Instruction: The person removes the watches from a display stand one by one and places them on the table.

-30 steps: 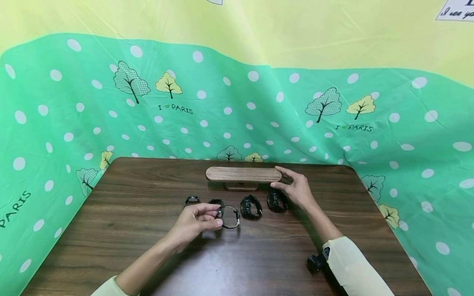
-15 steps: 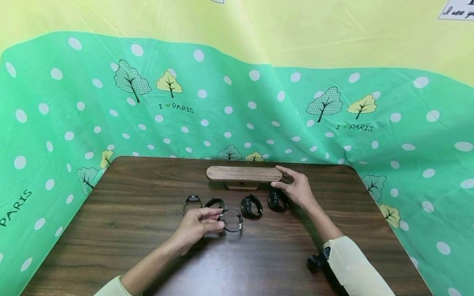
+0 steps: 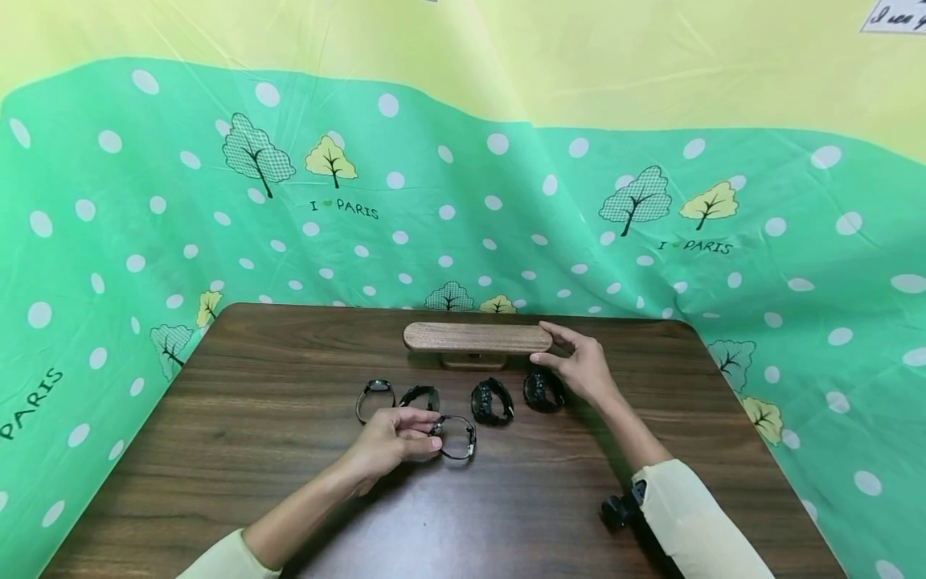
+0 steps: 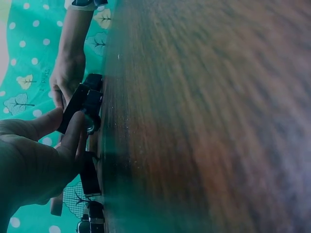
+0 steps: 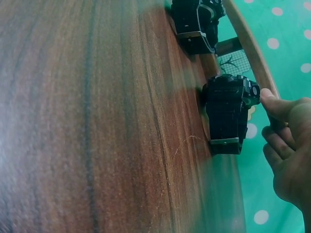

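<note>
In the head view my left hand (image 3: 391, 442) pinches a thin-banded wristwatch (image 3: 473, 441) between thumb and fingers, its strap closed in a loop. The left wrist view shows the dark strap (image 4: 73, 108) between the fingertips. At the back of the table, my right hand (image 3: 584, 368) grips the right end of a wooden T-shaped stand (image 3: 470, 338), thumb in front. Just below that hand, a chunky black watch (image 3: 536, 392) sits on the table, with a second black watch (image 3: 481, 404) to its left. The held watch's dial is mostly hidden.
Left of centre stand a slim watch (image 3: 378, 386) and a dark-strapped watch (image 3: 432, 399), the latter partly behind my left hand. The brown wooden table (image 3: 289, 434) ends at a green dotted cloth (image 3: 448, 241). A black device (image 3: 616, 512) is strapped at my right wrist.
My left hand has shifted a little to the right and nearer to me with the watch, uncovering more of the dark-strapped watch behind it. The right hand and the stand stay put.
</note>
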Demonstrator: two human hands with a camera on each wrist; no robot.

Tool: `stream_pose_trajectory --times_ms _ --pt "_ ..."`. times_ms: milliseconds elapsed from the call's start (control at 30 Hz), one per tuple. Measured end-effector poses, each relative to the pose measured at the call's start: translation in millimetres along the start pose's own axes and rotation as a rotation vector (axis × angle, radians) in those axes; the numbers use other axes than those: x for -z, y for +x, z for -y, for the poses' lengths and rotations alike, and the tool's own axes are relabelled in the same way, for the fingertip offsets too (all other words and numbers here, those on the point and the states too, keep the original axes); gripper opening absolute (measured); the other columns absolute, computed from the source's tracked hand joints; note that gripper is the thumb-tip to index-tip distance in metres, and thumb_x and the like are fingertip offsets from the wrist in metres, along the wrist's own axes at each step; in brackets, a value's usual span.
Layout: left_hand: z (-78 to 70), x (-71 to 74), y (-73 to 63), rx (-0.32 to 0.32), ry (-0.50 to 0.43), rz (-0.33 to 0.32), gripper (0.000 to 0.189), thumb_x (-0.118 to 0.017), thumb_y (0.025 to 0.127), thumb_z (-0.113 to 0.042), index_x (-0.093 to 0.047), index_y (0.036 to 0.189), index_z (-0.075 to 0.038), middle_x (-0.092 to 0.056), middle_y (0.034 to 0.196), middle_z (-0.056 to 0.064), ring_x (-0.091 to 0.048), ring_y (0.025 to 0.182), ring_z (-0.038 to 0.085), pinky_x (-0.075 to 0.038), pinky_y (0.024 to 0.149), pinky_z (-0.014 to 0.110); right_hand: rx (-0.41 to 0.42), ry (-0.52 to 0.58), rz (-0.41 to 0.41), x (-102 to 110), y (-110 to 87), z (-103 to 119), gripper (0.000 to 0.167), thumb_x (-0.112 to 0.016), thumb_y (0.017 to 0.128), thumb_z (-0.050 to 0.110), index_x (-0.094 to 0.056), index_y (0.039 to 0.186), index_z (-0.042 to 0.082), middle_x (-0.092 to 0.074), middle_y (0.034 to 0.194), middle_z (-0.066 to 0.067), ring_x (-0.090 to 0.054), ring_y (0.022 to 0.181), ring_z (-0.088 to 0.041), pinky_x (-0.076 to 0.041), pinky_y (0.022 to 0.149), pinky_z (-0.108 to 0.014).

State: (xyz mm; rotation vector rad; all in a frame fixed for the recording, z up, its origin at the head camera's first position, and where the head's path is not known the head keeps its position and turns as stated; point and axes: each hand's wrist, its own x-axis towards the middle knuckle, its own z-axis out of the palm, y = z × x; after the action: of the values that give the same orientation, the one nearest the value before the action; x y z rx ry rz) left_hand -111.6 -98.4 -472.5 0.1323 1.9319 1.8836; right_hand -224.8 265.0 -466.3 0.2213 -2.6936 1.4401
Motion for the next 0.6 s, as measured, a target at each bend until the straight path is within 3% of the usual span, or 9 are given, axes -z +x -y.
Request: stream_pose_trajectory --times_ms 200,600 --pt "0.6 -1.1 1.1 0.003 0.049 -0.009 0.052 -0.085 0.096 -0.001 -0.068 0.144 0.011 -0.075 0.135 0.03 -0.075 0.105 0.014 -0.066 0.091 0.022 -0.005 0.003 0.0 -0.2 0.8 0.7 0.068 -0.09 0.099 0.026 -0.064 0.161 0.015 -0.073 0.153 -0.017 -0.069 0.143 -0.039 -0.053 0.086 -0.012" --pt "5.3 -2.7 2.9 0.018 0.055 -0.01 0.051 -0.084 0.095 0.003 -0.068 0.142 0.013 -0.081 0.117 0.021 -0.076 0.096 0.011 -0.068 0.088 0.023 -0.01 0.001 0.001 -0.1 0.4 -0.1 0.068 -0.09 0.099 0.024 -0.063 0.161 0.015 -0.072 0.154 -0.018 -0.069 0.143 -0.04 -0.051 0.08 -0.018"
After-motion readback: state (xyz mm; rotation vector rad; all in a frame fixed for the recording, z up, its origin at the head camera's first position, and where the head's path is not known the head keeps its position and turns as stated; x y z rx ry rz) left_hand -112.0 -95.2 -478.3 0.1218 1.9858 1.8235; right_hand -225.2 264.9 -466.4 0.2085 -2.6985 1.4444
